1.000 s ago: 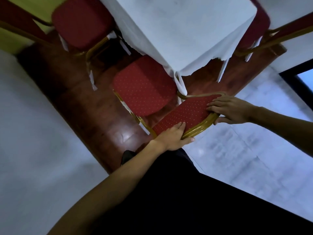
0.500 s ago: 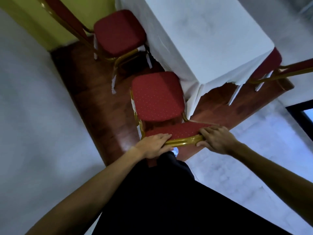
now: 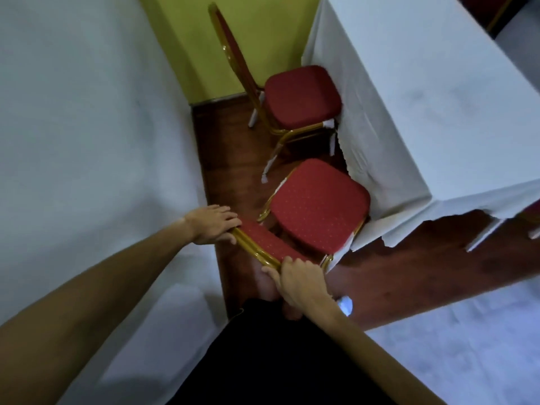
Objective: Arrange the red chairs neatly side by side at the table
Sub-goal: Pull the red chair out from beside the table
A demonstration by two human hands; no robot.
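Just below me stands a red chair (image 3: 317,204) with a gold frame, its seat front tucked against the white tablecloth. My left hand (image 3: 211,225) grips the left end of its backrest top rail. My right hand (image 3: 296,280) grips the right end of the same rail. A second red chair (image 3: 301,96) stands farther away along the same table side, its seat also at the cloth, its backrest toward the yellow wall. The two seats sit side by side with a gap between them.
The table (image 3: 423,92) with a white cloth fills the right. Another white-clothed table (image 3: 87,127) fills the left, leaving a narrow strip of brown wooden floor (image 3: 230,159). A yellow wall (image 3: 263,39) closes the far end. More chair legs (image 3: 482,238) show under the table's right corner.
The view has swung round, so the table now lies to the right. The near chair has turned with its seat closer to the cloth. Both hands keep hold of the backrest.
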